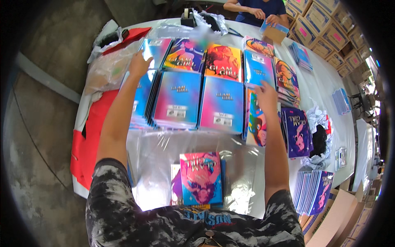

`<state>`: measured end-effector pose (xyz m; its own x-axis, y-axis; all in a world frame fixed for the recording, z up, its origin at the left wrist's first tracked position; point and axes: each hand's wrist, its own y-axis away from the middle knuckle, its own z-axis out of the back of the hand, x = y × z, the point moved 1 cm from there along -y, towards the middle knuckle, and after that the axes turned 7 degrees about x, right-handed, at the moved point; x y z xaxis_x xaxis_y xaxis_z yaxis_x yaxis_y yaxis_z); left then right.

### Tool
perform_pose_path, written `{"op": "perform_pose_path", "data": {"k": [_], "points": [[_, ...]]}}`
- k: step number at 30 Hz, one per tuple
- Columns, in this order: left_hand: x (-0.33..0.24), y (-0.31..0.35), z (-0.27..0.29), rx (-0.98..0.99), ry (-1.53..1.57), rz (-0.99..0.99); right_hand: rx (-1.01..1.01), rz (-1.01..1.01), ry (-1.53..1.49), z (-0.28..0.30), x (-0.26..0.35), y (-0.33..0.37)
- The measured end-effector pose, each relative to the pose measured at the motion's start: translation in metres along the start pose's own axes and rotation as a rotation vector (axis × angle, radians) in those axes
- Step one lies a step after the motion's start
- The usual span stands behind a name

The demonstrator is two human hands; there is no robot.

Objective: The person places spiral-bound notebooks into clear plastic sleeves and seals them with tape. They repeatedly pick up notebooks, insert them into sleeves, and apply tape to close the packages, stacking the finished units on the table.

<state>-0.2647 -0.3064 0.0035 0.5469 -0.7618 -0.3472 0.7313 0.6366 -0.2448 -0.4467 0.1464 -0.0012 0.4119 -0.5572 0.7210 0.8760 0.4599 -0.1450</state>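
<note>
The left hand (pixel 139 62) reaches out with spread, empty fingers onto the far-left stack of glossy blue-and-pink notebooks (pixel 145 92), its grip open and touching only the top cover. The right hand (pixel 265 95) lies flat and equally open on the right-hand stack of colourful illustrated notebooks (pixel 257 123), holding nothing. These look thin and light singly, yet heavy stacked; the slick covers likely slide, so a pinch at the spine edge seems safest. Between the arms sit more blue-pink stacks (pixel 222 105); nearer the body, one pink notebook (pixel 201 177) lies on clear plastic wrap (pixel 156 152) across the white desk (pixel 325 78).
</note>
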Motion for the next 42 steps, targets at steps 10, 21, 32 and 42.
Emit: {"op": "perform_pose_path", "data": {"k": [10,21,32,42], "points": [[-0.037,-0.052,-0.034,0.028,-0.413,0.326,0.385,-0.387,0.419,-0.136,0.084,-0.112],[0.009,-0.062,-0.027,0.225,-0.261,0.591,-0.374,0.253,0.047,0.01,0.082,-0.132],[-0.092,-0.081,-0.01,0.185,0.571,0.07,0.284,-0.393,0.568,-0.032,-0.002,-0.115],[-0.146,-0.056,-0.095,0.461,-0.005,0.501,0.381,-0.511,0.497,-0.04,0.014,-0.11]]}}
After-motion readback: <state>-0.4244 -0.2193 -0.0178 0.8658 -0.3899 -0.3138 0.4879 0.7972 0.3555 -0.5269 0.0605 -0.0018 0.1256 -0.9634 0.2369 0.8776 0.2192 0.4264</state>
